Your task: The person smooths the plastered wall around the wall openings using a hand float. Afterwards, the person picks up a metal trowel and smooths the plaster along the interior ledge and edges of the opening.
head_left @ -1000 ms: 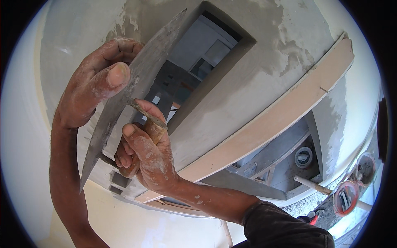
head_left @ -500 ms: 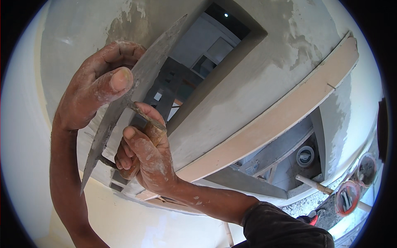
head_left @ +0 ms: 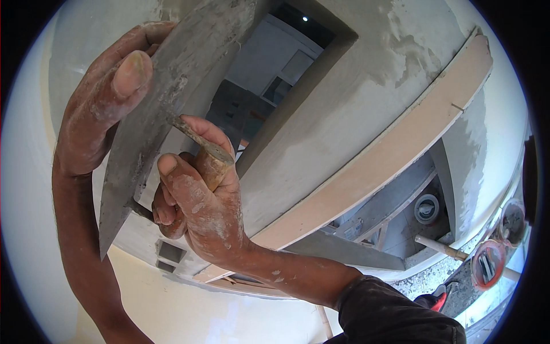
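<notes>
My right hand (head_left: 209,212) is closed around the round wooden handle (head_left: 216,165) of a plastering trowel. The trowel's long grey steel blade (head_left: 157,109) is tilted on edge, smeared with dried plaster, with the metal posts of the handle facing me. At the blade's left side is my left hand (head_left: 97,109), dusted with plaster. Its thumb stands apart from the curved fingers, beside the blade edge, and the fingertips go out of sight behind the blade. I cannot see whether they press on it.
A plastered grey wall (head_left: 321,143) with damp patches surrounds a deep rectangular opening (head_left: 252,74). Across it runs a long tan board (head_left: 366,172). Lower right are a lower opening with a round bucket (head_left: 426,208), a pole (head_left: 438,247) and a red-rimmed bucket (head_left: 488,265) holding tools.
The trowel has turned so more of its blade face shows, and it looks nearer. My left hand has shifted up and left along with it; my right hand keeps its grip on the handle.
</notes>
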`<move>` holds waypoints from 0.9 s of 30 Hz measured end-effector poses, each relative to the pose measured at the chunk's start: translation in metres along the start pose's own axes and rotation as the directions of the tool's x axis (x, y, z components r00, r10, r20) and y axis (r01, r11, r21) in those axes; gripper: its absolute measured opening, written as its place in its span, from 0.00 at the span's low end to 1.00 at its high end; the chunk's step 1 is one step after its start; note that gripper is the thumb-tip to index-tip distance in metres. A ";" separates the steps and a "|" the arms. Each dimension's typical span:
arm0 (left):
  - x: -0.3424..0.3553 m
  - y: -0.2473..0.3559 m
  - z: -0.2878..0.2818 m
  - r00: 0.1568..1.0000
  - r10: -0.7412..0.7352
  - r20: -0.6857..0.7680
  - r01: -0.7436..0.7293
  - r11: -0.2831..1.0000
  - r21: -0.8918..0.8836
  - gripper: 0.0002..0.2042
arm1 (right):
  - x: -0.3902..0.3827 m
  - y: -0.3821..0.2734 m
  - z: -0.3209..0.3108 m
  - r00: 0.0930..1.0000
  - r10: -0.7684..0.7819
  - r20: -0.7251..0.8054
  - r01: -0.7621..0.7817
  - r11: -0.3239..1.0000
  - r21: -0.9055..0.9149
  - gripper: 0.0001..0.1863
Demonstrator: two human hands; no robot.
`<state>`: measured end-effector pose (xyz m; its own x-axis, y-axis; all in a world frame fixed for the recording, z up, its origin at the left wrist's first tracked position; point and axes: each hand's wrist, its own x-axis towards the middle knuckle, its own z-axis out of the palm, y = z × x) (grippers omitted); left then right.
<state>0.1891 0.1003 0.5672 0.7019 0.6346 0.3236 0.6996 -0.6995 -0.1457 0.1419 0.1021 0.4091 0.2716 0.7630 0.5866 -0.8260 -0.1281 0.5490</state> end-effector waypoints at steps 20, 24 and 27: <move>-0.010 -0.008 -0.013 0.955 -0.185 0.231 0.172 0.982 0.072 0.49 | -0.011 0.019 -0.009 0.996 0.088 -0.015 -0.087 0.995 0.054 0.27; -0.020 -0.019 -0.008 0.982 -0.136 0.128 0.128 0.989 0.068 0.46 | -0.017 0.030 -0.013 0.994 0.110 -0.005 -0.109 0.991 0.082 0.27; -0.026 -0.022 -0.009 0.982 -0.149 0.119 0.140 0.987 0.081 0.46 | -0.021 0.036 -0.015 0.995 0.104 -0.005 -0.103 0.991 0.089 0.27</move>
<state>0.1542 0.0956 0.5706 0.6006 0.7664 0.2277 0.7995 -0.5749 -0.1740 0.0989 0.0908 0.4077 0.1823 0.7485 0.6375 -0.8021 -0.2619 0.5367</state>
